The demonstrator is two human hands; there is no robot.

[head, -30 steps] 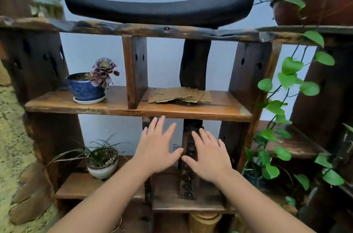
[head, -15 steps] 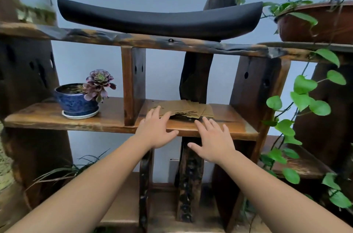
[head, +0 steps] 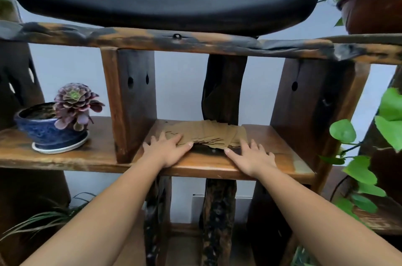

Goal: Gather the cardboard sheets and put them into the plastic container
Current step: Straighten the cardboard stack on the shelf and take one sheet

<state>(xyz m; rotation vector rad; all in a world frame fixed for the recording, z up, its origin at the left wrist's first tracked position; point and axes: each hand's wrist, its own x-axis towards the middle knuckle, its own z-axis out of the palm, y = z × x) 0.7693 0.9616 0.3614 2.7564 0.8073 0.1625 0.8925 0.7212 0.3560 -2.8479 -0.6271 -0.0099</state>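
Note:
Several brown cardboard sheets [head: 208, 134] lie fanned out on the middle wooden shelf [head: 202, 164], between two upright posts. My left hand [head: 167, 149] rests flat on the shelf with its fingertips on the left edge of the sheets. My right hand [head: 252, 154] lies flat at the sheets' right front corner, fingers spread. Neither hand grips anything. No plastic container is in view.
A blue pot with a purple succulent [head: 54, 126] stands on the shelf to the left. A long black curved cushion [head: 169, 6] sits on the top shelf. Green vine leaves [head: 369, 150] hang at the right, below a brown planter [head: 374, 6].
Both hands rose from below the shelf and reached forward onto it, arriving at the cardboard sheets. The camera moved closer to the shelf.

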